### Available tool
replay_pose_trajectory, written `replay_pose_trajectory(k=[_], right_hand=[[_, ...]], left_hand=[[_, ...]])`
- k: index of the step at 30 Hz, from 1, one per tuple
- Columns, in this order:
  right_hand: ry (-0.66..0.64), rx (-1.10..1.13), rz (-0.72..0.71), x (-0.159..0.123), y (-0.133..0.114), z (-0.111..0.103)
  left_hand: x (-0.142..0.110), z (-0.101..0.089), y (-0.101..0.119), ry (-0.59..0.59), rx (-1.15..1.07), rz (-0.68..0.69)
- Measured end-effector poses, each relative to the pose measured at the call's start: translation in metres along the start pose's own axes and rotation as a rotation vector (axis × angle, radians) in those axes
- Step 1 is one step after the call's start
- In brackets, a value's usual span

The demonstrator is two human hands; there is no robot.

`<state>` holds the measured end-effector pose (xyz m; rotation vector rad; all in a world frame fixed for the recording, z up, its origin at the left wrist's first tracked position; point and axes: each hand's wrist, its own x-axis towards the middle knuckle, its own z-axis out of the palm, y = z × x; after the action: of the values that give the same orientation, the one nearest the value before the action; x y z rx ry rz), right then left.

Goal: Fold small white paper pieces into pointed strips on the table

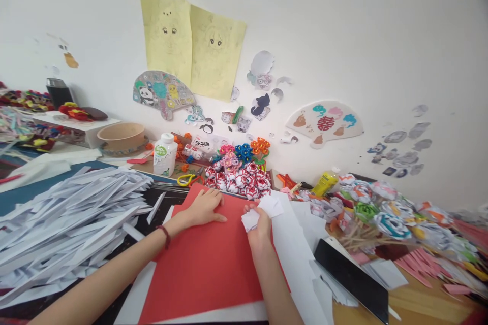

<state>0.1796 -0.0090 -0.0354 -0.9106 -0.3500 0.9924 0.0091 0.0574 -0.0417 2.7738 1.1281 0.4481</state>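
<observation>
A large red sheet of paper (206,269) lies on top of white sheets (297,244) in front of me. My left hand (206,207) rests on its upper left part, fingers stretched out and palm down. A dark bracelet (165,237) circles that wrist. Over the right edge of the red sheet, my right hand (260,223) is closed around folded white paper (250,220). Part of that paper sticks out beyond the fingers on both sides, and the rest is hidden in the hand.
A heap of white paper strips (76,223) lies left. Behind stand a white bottle (165,155), yellow-handled scissors (185,180) and red-and-white paper flowers (240,179). Right are a black phone (353,279), paper flowers (392,218) and a yellow bottle (325,183). A wall (305,25) closes the back.
</observation>
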Motion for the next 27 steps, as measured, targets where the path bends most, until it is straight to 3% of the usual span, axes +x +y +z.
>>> replay_pose_trajectory(k=[7, 12, 21, 27], right_hand=[[0.020, 0.078, 0.057, 0.002, -0.030, -0.018], [0.118, 0.270, 0.003, 0.006, -0.052, -0.033], [0.123, 0.351, 0.029, 0.020, -0.059, -0.047], [0.177, 0.435, -0.020, 0.020, -0.071, -0.054]], left_hand=[[-0.002, 0.003, 0.004, -0.073, -0.130, 0.130], [0.004, 0.004, 0.001, -0.053, -0.095, 0.076], [0.019, 0.000, 0.001, -0.027, -0.050, 0.058], [0.010, 0.004, 0.013, -0.045, -0.065, 0.063]])
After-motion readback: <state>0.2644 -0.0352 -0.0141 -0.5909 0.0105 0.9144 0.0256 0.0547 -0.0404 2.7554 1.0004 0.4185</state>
